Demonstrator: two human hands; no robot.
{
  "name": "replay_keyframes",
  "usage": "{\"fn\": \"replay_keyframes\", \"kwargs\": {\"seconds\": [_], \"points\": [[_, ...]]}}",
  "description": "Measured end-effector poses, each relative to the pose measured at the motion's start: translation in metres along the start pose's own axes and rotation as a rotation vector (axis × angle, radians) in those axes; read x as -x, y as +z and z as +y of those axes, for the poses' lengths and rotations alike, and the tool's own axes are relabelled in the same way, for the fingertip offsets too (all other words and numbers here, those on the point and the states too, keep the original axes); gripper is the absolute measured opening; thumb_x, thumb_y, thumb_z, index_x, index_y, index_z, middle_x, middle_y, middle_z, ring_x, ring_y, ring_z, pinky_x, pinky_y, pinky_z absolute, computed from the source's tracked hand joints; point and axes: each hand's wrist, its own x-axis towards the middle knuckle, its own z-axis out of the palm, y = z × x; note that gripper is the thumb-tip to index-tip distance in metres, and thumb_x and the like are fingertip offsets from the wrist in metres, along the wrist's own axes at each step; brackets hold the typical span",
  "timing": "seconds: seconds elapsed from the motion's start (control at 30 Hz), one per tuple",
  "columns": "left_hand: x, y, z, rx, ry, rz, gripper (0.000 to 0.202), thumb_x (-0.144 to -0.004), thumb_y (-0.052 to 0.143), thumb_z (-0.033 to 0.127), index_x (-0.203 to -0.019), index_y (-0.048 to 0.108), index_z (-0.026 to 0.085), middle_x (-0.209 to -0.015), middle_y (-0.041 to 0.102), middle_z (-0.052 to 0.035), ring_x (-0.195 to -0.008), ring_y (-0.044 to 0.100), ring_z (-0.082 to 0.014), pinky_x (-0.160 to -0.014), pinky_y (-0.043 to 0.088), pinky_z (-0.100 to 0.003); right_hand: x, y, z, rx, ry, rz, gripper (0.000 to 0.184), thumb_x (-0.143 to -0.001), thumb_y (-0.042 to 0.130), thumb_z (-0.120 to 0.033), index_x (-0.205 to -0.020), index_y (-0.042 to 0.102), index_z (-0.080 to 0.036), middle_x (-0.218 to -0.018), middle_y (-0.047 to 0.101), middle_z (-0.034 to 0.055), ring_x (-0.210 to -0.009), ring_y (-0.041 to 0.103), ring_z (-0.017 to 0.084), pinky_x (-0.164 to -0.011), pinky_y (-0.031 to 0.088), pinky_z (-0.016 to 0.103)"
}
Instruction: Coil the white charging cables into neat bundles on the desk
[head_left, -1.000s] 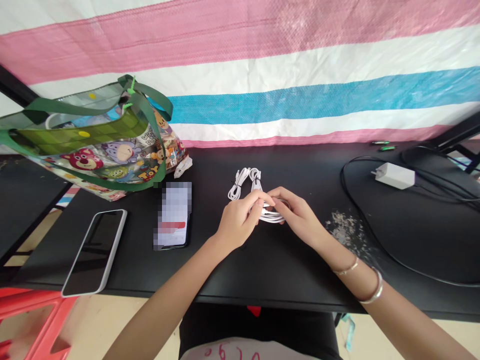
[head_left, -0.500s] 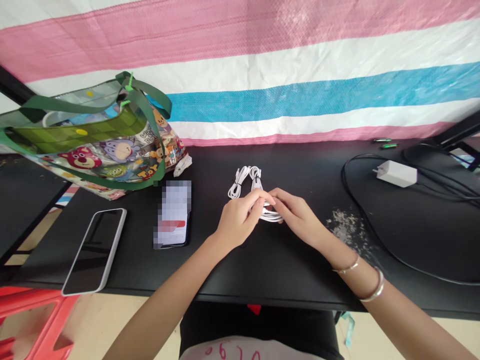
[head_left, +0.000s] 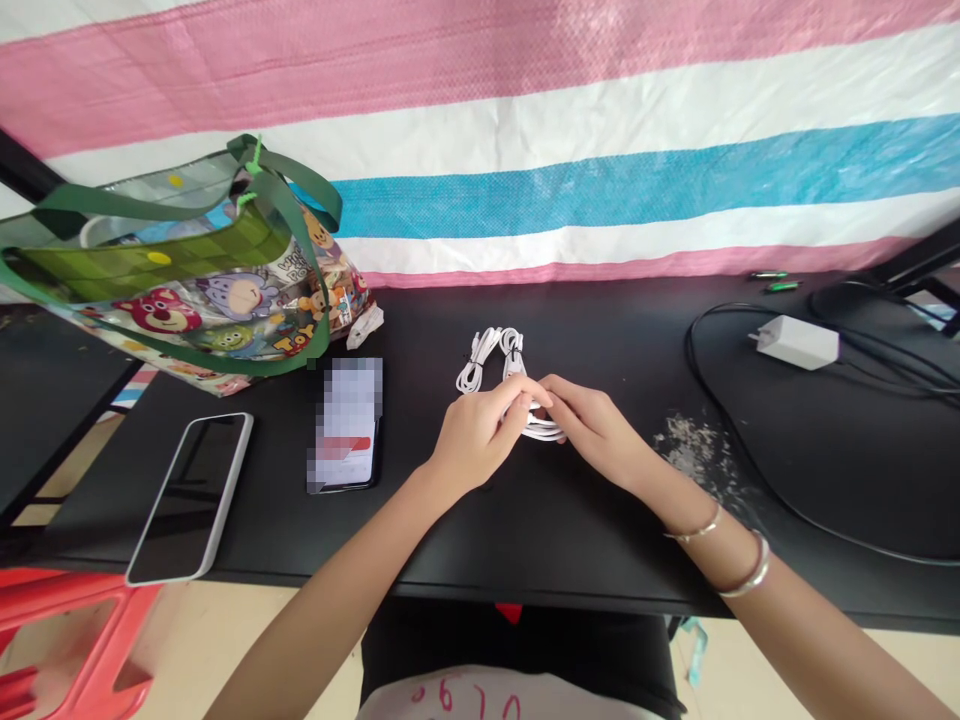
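Through the head camera I saw both hands meeting over a white cable (head_left: 491,362) that lay on the black counter (head_left: 570,545), directly in front of the person. The cable was gathered into a compact bundle of narrow loops: one part stood out beyond the hands in two slim loops, and the rest was held between the palms. No loose length trailed across the counter, so the cable looked mostly coiled, though the hands hid the middle of the bundle and I could not tell whether it was fastened there. The left hand (head_left: 472,437) was curled closed around the near side of the loops, and the fingers (head_left: 525,392) of the right hand (head_left: 600,432) pinched the coils from the other side, so both hands were gripping the cable. Left of the cable lay a phone with a blurred screen (head_left: 346,425), and farther left were a phone in a pale case (head_left: 191,498) and a clear cartoon-printed tote bag with green handles (head_left: 202,300). Right of the cable were a scatter of grey crumbs (head_left: 694,450) and a white plug charger (head_left: 797,342), its black cord (head_left: 720,420) curving across the counter. Two thin bangles (head_left: 750,568) circled the right wrist.
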Motion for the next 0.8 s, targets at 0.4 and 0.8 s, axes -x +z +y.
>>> {"fn": "replay_keyframes", "kwargs": {"seconds": [0.4,0.8], "points": [[-0.0004,-0.0002,0.0002,-0.072,0.008,-0.007,0.033,-0.092,0.032,0.024,-0.091,0.065,0.023,-0.047,0.045,0.008,-0.044,0.048,-0.0094,-0.053,0.035,-0.019,-0.0005,-0.0009,-0.0002,0.024,-0.013,-0.029,0.031,-0.094,0.035,-0.039,-0.07,0.045,-0.022,-0.06,0.045,-0.0025,-0.053,0.044,0.012,-0.054,0.038,0.024],[-0.0006,-0.0009,0.001,-0.118,0.012,-0.032,0.032,-0.092,0.032,0.022,-0.092,0.064,0.023,-0.048,0.047,0.0078,-0.045,0.048,-0.0098,-0.053,0.034,-0.019,-0.0001,-0.002,0.0013,0.091,-0.05,-0.041,0.03,-0.094,0.034,-0.037,-0.07,0.043,-0.022,-0.06,0.047,-0.0024,-0.052,0.043,0.012,-0.053,0.036,0.025]]}}
